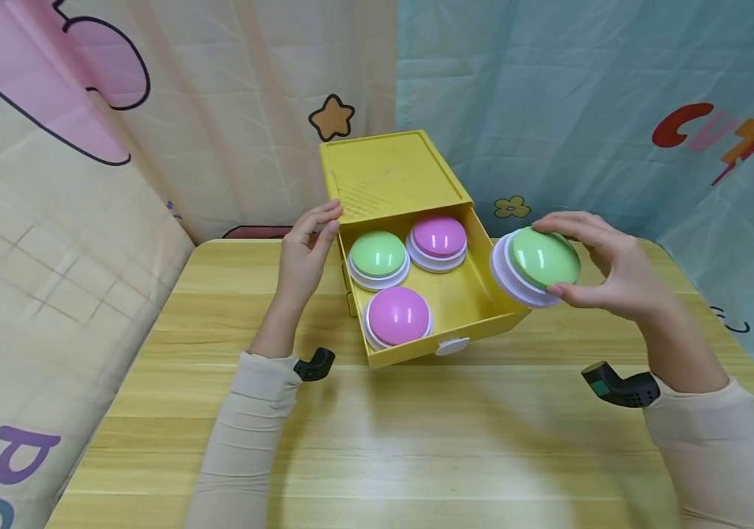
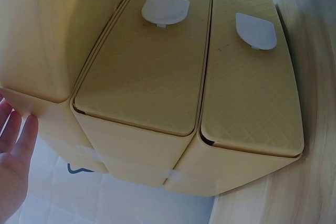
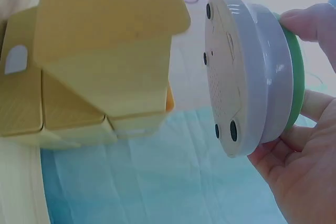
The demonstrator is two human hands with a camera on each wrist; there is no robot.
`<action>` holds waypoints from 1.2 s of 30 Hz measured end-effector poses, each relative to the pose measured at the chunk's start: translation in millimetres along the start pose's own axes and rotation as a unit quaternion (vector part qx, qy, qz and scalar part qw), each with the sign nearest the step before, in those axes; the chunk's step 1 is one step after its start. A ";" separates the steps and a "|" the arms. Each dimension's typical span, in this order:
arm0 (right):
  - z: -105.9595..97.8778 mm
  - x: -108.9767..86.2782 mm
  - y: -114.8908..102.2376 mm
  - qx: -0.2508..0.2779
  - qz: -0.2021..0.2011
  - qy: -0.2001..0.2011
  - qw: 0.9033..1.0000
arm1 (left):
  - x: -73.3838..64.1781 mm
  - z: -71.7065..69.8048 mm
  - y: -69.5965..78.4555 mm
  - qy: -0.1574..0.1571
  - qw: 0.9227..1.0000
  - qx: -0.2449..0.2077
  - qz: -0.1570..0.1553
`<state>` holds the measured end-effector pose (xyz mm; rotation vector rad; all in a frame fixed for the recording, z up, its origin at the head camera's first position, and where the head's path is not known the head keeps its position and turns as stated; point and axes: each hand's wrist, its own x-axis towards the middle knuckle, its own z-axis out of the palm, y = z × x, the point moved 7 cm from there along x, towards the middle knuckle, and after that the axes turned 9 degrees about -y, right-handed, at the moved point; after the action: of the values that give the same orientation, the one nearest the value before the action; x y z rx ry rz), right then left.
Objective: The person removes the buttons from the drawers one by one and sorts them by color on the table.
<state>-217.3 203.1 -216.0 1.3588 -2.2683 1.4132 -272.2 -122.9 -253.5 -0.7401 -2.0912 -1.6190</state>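
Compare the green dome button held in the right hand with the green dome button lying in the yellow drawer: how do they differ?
The held green button is gripped by the right hand beside the yellow drawer; the drawer's green button lies inside it, untouched.
The held green button is tipped on edge, so the right wrist view shows its underside; the drawer's green button sits flat, dome up.
Both have green domes on pale bases.

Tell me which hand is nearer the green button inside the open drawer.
Left. The left hand rests on the yellow cabinet's edge right beside the green button in the drawer; the right hand is beyond the drawer's far side.
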 end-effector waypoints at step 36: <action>47.2 -171.8 96.2 -0.122 0.319 -0.002 0.940 | -1.2 0.4 -0.8 -0.002 1.000 0.004 0.000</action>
<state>-174.7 286.6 -395.5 0.5630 -2.9162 1.1891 -271.8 -122.8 -254.8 -0.7404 -2.0985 -1.6100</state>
